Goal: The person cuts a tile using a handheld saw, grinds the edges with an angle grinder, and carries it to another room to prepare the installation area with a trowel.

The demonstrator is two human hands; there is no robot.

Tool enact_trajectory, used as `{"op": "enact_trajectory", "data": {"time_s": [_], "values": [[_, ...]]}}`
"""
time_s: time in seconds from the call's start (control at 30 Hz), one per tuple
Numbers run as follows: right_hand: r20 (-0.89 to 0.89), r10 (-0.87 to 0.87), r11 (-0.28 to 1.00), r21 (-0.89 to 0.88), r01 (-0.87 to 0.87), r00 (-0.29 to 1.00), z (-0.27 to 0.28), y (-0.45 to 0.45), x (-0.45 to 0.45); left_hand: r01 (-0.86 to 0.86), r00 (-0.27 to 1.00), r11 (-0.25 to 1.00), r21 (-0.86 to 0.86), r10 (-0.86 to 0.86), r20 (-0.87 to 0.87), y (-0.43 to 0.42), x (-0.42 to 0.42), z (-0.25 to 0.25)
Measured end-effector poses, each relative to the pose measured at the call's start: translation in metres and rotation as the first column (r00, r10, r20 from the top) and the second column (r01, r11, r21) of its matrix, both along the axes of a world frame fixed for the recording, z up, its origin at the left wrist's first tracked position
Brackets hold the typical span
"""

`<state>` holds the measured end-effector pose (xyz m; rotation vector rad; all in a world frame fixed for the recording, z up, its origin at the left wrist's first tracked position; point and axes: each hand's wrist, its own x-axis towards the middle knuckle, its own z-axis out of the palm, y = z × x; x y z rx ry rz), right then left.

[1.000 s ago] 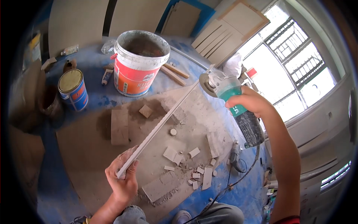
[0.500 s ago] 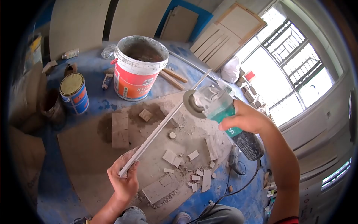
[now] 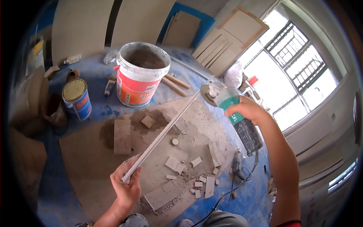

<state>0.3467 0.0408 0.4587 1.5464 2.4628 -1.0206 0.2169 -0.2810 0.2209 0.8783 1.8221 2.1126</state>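
My left hand is closed round the near end of a long, thin tile strip, which slants up and away to the right. In my right hand is a green and black angle grinder, gripped round its body. The grinder's round disc is beside the far end of the strip; whether it touches the edge I cannot tell. A cord hangs from the grinder's back end and runs down to the floor.
Below lies a dusty board with cut tile pieces and a wooden block. A big bucket and a blue paint can stand behind. A second power tool lies at right. Large panels lean at the back.
My right hand has moved the grinder up and away, towards the strip's far end. My left hand still holds the strip, nearly in place. The view has shifted slightly.
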Motion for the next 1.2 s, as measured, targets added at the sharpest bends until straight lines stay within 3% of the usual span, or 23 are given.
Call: {"op": "enact_trajectory", "data": {"time_s": [0.03, 0.1, 0.17, 0.23, 0.27, 0.4, 0.5, 0.63, 0.7, 0.77, 0.8, 0.83, 0.87, 0.9, 1.0, 1.07, 1.1, 1.17, 1.2], "values": [[-0.059, -0.096, 0.994, -0.06, 0.093, 0.994, 0.0, 0.007, 0.005, 0.019, 1.0, 1.0, -0.012, -0.019, -0.005, -0.001, -0.002, 0.002], [-0.156, -0.085, 0.996, -0.017, 0.083, 0.984, -0.012, 0.028, 0.028, 0.028, 0.999, 0.998, -0.051, -0.03, -0.034, -0.008, -0.008, 0.014], [-0.261, -0.201, 0.979, -0.082, 0.186, 0.944, -0.015, 0.034, 0.052, 0.032, 0.997, 0.995, -0.095, -0.038, -0.06, -0.019, -0.014, 0.045], [-0.296, -0.234, 0.971, -0.124, 0.206, 0.926, -0.009, 0.032, 0.068, 0.16, 0.979, 0.949, -0.273, -0.189, -0.083, -0.026, -0.022, 0.098], [-0.296, -0.24, 0.97, -0.109, 0.216, 0.925, -0.006, 0.031, 0.073, 0.15, 0.897, 0.918, -0.366, -0.282, -0.34, -0.026, -0.033, 0.102], [-0.345, -0.252, 0.966, -0.043, 0.253, 0.904, 0.006, 0.044, 0.08, 0.219, 0.8, 0.802, -0.555, -0.473, -0.368, 0.003, -0.048, 0.129], [-0.405, -0.26, 0.958, 0.01, 0.288, 0.877, 0.007, 0.062, 0.081, 0.062, 0.583, 0.552, -0.831, -0.696, -0.419, 0.033, -0.052, 0.144], [-0.453, -0.254, 0.956, 0.017, 0.293, 0.854, 0.005, 0.091, 0.085, -0.062, 0.546, 0.556, -0.829, -0.676, -0.495, 0.045, -0.046, 0.122], [-0.476, -0.184, 0.946, 0.151, 0.286, 0.86, 0.004, 0.11, 0.089, -0.067, 0.615, 0.535, -0.842, -0.642, -0.457, 0.046, -0.044, 0.113], [-0.46, -0.147, 0.944, 0.198, 0.263, 0.876, -0.001, 0.153, 0.102, -0.11, 0.592, 0.513, -0.851, -0.654, -0.471, 0.048, -0.038, 0.115], [-0.455, -0.019, 0.894, 0.39, 0.218, 0.89, -0.003, 0.175, 0.107, -0.147, 0.567, 0.502, -0.852, -0.664, -0.488, 0.049, -0.035, 0.116], [-0.426, 0.111, 0.803, 0.57, 0.172, 0.898, -0.002, 0.193, 0.11, -0.161, 0.57, 0.494, -0.854, -0.66, -0.489, 0.05, -0.032, 0.115], [-0.282, 0.106, 0.622, 0.767, 0.157, 0.954, 0.004, 0.201, 0.111, -0.131, 0.575, 0.499, -0.857, -0.666, -0.476, 0.051, -0.029, 0.113], [-0.25, 0.025, 0.473, 0.856, 0.209, 0.968, 0.007, 0.204, 0.113, -0.099, 0.578, 0.501, -0.86, -0.674, -0.459, 0.051, -0.025, 0.111], [-0.218, -0.016, 0.576, 0.796, 0.187, 0.976, 0.032, 0.201, 0.118, -0.111, 0.603, 0.444, -0.889, -0.681, -0.416, 0.053, -0.011, 0.115], [-0.327, 0.152, 0.766, 0.636, 0.098, 0.933, 0.031, 0.191, 0.123, -0.122, 0.598, 0.448, -0.886, -0.679, -0.426, 0.053, -0.006, 0.118], [-0.33, 0.153, 0.767, 0.634, 0.098, 0.931, 0.03, 0.176, 0.123, -0.124, 0.593, 0.457, -0.881, -0.677, -0.435, 0.053, -0.005, 0.119], [-0.333, 0.077, 0.917, 0.393, 0.064, 0.94, 0.021, 0.134, 0.11, -0.125, 0.598, 0.461, -0.879, -0.672, -0.437, 0.055, -0.006, 0.12], [-0.328, 0.079, 0.92, 0.388, 0.058, 0.941, 0.02, 0.119, 0.103, -0.124, 0.603, 0.466, -0.876, -0.666, -0.44, 0.054, -0.005, 0.12]]}}
